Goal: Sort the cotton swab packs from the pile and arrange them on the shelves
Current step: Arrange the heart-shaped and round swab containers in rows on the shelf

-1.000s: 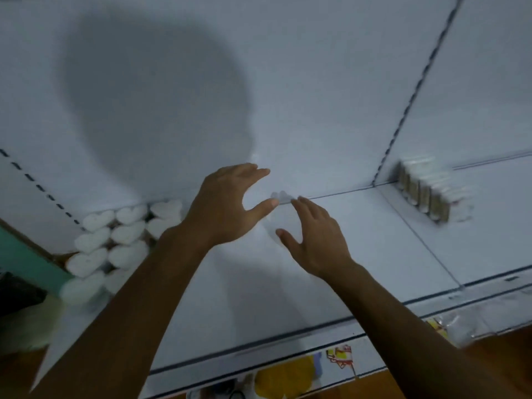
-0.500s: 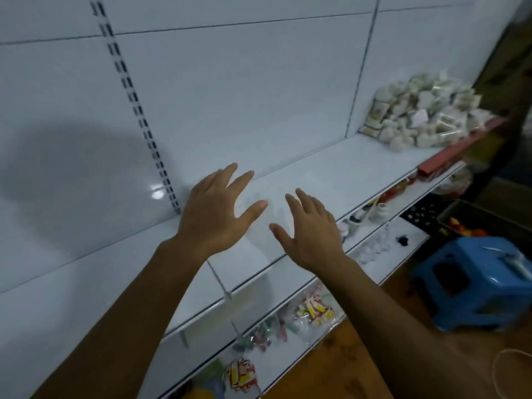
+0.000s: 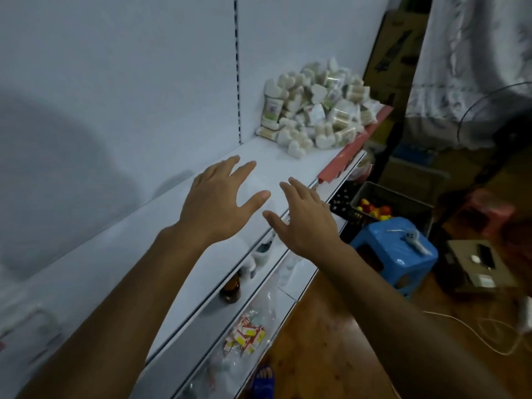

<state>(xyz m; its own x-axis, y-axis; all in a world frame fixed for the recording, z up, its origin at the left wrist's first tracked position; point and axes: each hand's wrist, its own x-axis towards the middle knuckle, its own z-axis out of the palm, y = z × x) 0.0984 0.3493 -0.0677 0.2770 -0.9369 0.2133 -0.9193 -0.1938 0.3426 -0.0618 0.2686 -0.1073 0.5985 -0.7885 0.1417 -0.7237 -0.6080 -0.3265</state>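
Note:
A pile of cotton swab packs (image 3: 316,108), heart-shaped white ones mixed with rectangular clear ones, lies at the far right end of the white shelf (image 3: 161,240). My left hand (image 3: 221,200) hovers over the shelf with fingers spread, holding nothing. My right hand (image 3: 305,217) is beside it over the shelf's front edge, fingers straight and empty. Both hands are well short of the pile.
A red strip (image 3: 348,148) runs along the shelf edge under the pile. Lower shelves hold a brown bottle (image 3: 230,289) and small packets (image 3: 244,335). On the floor stand a blue stool (image 3: 397,251) and a black crate (image 3: 388,203) with colourful items.
The view has swung right, from the arranged heart packs to the pile. Both hands stayed open and empty and have moved along the shelf toward the pile.

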